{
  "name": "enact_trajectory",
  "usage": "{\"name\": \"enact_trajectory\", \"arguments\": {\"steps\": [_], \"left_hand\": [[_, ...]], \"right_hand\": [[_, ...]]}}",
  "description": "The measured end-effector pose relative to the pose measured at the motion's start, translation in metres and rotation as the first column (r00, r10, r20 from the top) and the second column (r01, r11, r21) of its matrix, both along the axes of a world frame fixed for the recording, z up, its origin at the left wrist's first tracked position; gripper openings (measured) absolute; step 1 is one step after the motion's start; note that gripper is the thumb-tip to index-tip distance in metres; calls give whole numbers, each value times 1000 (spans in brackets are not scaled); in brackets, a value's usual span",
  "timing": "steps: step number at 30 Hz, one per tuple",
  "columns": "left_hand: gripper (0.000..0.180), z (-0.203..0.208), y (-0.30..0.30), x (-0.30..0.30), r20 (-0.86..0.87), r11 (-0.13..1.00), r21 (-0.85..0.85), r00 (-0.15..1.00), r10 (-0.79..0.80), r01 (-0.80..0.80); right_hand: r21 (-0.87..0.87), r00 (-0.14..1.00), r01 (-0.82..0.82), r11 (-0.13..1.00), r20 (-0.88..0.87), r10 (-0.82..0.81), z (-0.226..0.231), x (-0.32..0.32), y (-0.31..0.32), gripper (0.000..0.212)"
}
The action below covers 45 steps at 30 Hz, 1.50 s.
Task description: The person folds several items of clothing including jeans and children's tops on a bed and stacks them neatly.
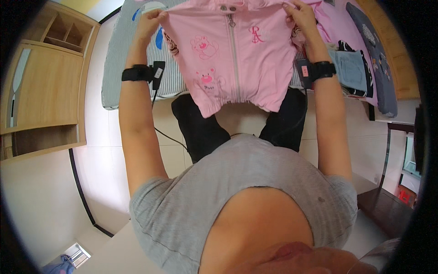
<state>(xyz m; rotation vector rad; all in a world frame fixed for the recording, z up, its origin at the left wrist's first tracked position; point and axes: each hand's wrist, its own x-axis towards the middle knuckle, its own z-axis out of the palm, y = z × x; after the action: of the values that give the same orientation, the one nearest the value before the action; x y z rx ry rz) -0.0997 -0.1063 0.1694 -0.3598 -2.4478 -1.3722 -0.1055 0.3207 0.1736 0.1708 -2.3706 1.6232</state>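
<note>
A pink zip-up jacket hangs spread out between my two hands, front side up, its zipper closed down the middle. Embroidered bear figures decorate its left half, and stitched letters mark the right. My left hand pinches the jacket's upper left shoulder edge. On the opposite side, my right hand grips the upper right shoulder edge. Patterned sleeve parts show just below each hand. The jacket's lower hem hangs past the bed's near edge, over my knees. Its collar is partly cut off by the picture's top.
Beneath the jacket is a bed with a striped sheet. Folded jeans and other clothes lie to the right, beside a dark grey patterned cloth. A wooden cabinet stands at left. Cables run from black wrist straps on my arms.
</note>
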Motion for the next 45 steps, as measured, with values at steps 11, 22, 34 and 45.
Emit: {"name": "enact_trajectory", "arguments": {"steps": [11,22,34,45], "left_hand": [[16,119,20,82,-146,999,-24,989,18,-22],[18,148,36,93,-192,981,137,968,163,-138],[13,165,13,22,-560,984,169,815,149,-63],[11,-40,-8,73,494,806,-421,851,-180,415]], "right_hand": [[103,887,32,994,-462,19,98,74,13,13],[30,904,-28,999,-426,38,140,76,2,6],[-179,691,-58,982,-717,-90,129,-11,-12,11],[483,857,-514,709,254,449,-78,21,19,12]]}}
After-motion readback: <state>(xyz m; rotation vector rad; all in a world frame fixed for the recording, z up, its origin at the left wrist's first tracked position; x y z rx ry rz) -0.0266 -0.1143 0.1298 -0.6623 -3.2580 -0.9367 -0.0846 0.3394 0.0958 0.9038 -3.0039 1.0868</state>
